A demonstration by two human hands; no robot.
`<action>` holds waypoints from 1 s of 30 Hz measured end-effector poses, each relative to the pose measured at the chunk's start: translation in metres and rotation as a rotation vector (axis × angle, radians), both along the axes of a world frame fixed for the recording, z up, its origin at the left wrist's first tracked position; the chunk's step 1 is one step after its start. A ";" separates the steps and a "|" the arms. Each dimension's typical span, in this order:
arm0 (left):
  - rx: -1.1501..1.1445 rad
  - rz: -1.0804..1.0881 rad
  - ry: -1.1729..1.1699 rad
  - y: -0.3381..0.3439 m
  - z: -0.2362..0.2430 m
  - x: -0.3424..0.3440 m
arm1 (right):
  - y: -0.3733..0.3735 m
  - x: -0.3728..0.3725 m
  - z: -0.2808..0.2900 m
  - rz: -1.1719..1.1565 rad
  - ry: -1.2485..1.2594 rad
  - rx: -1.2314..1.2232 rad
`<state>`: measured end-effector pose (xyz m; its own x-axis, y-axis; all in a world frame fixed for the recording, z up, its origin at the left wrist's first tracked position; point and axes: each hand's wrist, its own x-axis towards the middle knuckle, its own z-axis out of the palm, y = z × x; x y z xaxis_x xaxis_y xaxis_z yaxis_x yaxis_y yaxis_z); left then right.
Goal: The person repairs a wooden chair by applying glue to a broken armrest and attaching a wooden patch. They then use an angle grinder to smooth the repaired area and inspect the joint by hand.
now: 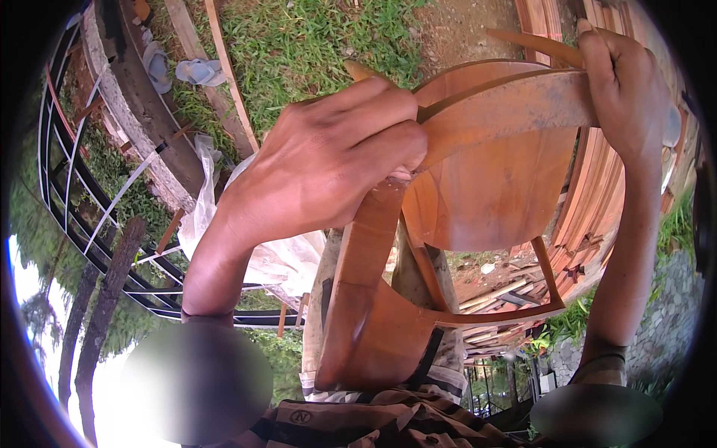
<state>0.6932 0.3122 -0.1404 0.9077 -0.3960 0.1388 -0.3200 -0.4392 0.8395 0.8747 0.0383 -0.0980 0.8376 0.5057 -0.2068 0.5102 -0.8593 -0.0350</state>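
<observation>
A varnished brown wooden chair (485, 194) is held close in front of my body, with a broad panel, slanting legs and a curved rail (508, 104) across the top. My left hand (328, 157) is wrapped round the corner where the rail meets a thick upright, its fingertips mostly hidden. My right hand (620, 97) grips the rail's right end beside a tapered piece pointing left. The chair's lower part lies against my trousers and striped clothing.
Left are a concrete edge (104, 60), blue sandals (198, 71), planks, clear plastic sheeting (276, 272) and dark metal framework. Grass (299, 37) and dirt lie ahead. Stacked reddish timber (597, 201) fills the right, with stone paving (665, 313) beyond.
</observation>
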 end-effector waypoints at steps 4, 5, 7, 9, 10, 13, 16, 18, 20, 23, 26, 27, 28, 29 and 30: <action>-0.047 -0.028 0.041 0.003 -0.003 -0.001 | -0.003 -0.002 -0.006 0.045 -0.119 0.089; -0.061 -0.037 0.054 0.004 -0.004 -0.001 | -0.004 -0.003 -0.007 0.041 -0.130 0.089; -0.209 -0.043 0.153 0.012 0.001 -0.002 | -0.004 -0.001 -0.006 -0.006 -0.079 0.030; -0.315 0.028 0.208 0.021 0.003 -0.007 | -0.002 -0.001 -0.007 -0.040 -0.066 -0.025; -0.347 0.102 0.214 0.026 0.003 -0.012 | 0.000 0.000 -0.008 -0.048 -0.038 -0.051; -0.287 0.134 0.153 0.033 -0.002 -0.018 | -0.001 0.002 0.007 -0.049 0.007 -0.113; -0.169 0.070 0.109 0.019 0.003 -0.018 | -0.007 0.000 -0.004 -0.004 -0.071 -0.006; -0.153 0.069 0.081 0.012 0.000 -0.012 | -0.004 0.002 -0.005 -0.036 -0.038 -0.035; -0.129 0.062 0.060 0.010 -0.001 -0.010 | -0.004 0.003 -0.005 -0.043 -0.029 -0.061; -0.045 0.052 0.047 0.009 0.005 -0.007 | -0.010 0.003 -0.005 -0.007 -0.069 -0.037; 0.044 0.036 0.032 0.007 0.012 -0.005 | -0.008 0.003 -0.003 -0.011 -0.062 -0.052; 0.059 0.025 0.016 0.006 0.013 -0.002 | -0.010 0.002 -0.006 0.009 -0.102 -0.023; 0.074 0.013 0.001 0.005 0.013 0.000 | -0.010 0.002 -0.006 0.008 -0.099 -0.019; 0.082 0.013 -0.013 0.003 0.012 0.001 | -0.010 0.002 -0.006 0.006 -0.096 -0.016; 0.092 0.014 -0.025 0.000 0.011 0.001 | -0.009 0.003 -0.004 -0.014 -0.049 -0.037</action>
